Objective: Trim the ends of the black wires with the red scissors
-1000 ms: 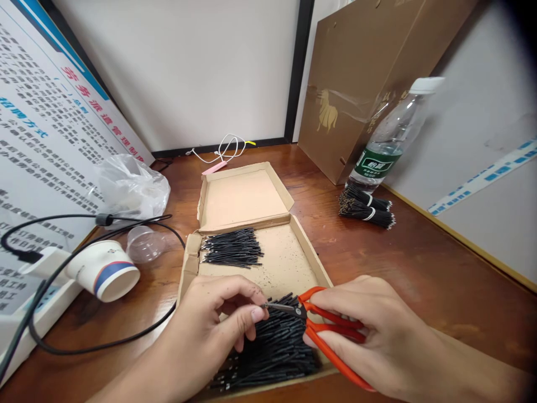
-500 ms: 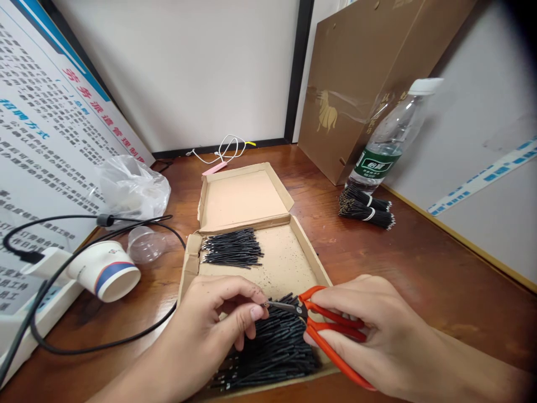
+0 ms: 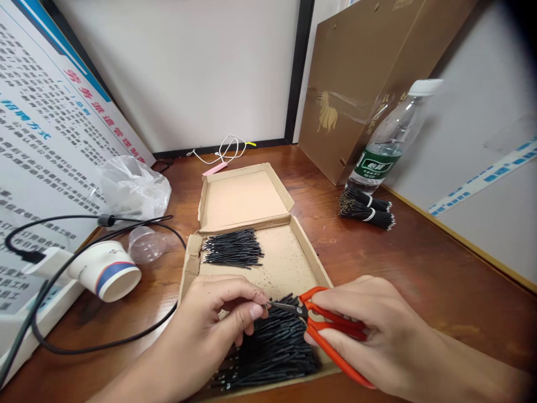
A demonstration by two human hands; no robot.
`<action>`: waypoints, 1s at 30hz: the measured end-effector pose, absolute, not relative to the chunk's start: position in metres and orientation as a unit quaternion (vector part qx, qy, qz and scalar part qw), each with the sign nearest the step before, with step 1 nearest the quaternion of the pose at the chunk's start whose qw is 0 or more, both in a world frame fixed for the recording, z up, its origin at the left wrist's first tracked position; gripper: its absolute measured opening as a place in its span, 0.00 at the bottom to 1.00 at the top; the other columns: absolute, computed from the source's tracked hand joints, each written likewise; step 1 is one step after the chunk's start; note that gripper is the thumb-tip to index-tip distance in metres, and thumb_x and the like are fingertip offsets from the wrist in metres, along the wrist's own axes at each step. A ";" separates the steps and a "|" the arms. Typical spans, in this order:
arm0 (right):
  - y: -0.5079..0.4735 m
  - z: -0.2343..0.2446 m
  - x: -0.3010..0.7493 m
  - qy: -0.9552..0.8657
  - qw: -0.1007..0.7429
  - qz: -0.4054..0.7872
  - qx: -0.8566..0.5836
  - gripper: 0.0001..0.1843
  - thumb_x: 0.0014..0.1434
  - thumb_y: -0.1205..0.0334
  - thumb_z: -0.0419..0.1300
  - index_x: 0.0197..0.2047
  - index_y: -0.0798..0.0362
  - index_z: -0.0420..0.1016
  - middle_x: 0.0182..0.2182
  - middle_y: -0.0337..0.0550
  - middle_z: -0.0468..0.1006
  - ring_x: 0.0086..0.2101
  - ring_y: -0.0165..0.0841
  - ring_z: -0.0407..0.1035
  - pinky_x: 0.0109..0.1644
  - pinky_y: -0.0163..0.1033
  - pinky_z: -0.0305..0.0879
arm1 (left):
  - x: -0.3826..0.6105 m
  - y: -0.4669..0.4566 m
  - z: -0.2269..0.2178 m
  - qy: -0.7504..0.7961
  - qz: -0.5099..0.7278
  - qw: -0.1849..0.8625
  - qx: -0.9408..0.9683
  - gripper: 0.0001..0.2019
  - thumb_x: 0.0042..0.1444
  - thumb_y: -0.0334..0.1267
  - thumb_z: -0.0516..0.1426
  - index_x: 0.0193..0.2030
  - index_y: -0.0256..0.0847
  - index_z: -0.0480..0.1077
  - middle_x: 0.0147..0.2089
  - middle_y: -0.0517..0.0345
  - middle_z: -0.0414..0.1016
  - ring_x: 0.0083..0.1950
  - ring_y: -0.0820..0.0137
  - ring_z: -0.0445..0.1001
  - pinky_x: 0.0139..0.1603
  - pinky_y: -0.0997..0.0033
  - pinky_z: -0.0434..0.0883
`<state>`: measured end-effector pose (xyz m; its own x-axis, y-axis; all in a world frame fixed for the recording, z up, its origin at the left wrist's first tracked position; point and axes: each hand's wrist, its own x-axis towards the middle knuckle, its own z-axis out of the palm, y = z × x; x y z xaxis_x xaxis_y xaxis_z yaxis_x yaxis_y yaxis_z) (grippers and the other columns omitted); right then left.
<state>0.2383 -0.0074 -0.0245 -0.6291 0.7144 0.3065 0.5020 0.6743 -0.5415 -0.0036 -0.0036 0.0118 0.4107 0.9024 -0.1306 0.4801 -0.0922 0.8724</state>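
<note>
Over the near half of an open cardboard box (image 3: 308,252), pinching what looks like a small wire end (image 3: 265,305) between thumb and forefinger of the left hand (image 3: 222,313), tips pressed close. Gripping red-handled scissors (image 3: 301,311) in the right hand (image 3: 373,324), closed firmly round the handles. Pointing the narrow blades (image 3: 283,306) leftward at the pinch, long axis nearly crosswise, sloping slightly down toward the handles. Nearest to the wire end with the left fingertips; reaching that same spot from the right only through the scissors.

Beneath both hands, inside the box, a loose pile of black wires (image 3: 281,347), laid mostly crosswise. Farther back by the left wall, a smaller batch of black wires (image 3: 232,247), also crosswise, apart from both hands. Well off to the right on the tabletop (image 3: 436,268), banded wire bundles (image 3: 364,210) beside a water bottle (image 3: 380,145).

Hard to make out: the wire end, tiny and dark, mostly hidden by the left fingers, so cannot tell its long axis. Cannot tell touching from mere nearness at the blade points, nor find any clear gap between the blades. Hidden behind the left hand: part of the loose pile and some of the near left box wall. Cut off below: the left forearm.
</note>
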 end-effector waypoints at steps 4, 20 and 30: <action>-0.009 -0.022 0.238 -0.876 0.244 0.214 -0.358 0.07 0.59 0.69 0.56 0.29 0.53 0.66 0.19 0.30 0.61 0.20 0.26 0.49 0.25 0.33 0.51 | -0.004 -0.003 0.010 0.482 0.232 0.458 0.710 0.10 0.63 0.33 0.54 0.35 0.37 0.76 0.29 0.57 0.76 0.25 0.74 0.71 0.25 0.78 0.70; -0.006 -0.024 0.236 -0.879 0.240 0.206 -0.357 0.05 0.60 0.69 0.55 0.32 0.53 0.69 0.19 0.32 0.66 0.19 0.26 0.53 0.24 0.34 0.50 | -0.004 -0.003 0.012 0.466 0.234 0.424 0.740 0.11 0.64 0.31 0.53 0.35 0.38 0.77 0.31 0.58 0.78 0.29 0.72 0.72 0.30 0.77 0.68; -0.002 -0.026 0.236 -0.882 0.258 0.190 -0.346 0.10 0.59 0.71 0.54 0.27 0.52 0.65 0.18 0.32 0.64 0.19 0.26 0.52 0.24 0.34 0.50 | -0.004 -0.002 0.013 0.453 0.225 0.407 0.761 0.13 0.65 0.30 0.51 0.33 0.39 0.75 0.33 0.57 0.78 0.36 0.69 0.73 0.39 0.73 0.68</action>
<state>0.2358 -0.0021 -0.0256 -0.6275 0.7088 0.3223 0.5126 0.6876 -0.5143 -0.0039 -0.0021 0.0131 0.4882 0.8723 -0.0265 0.5066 -0.2586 0.8225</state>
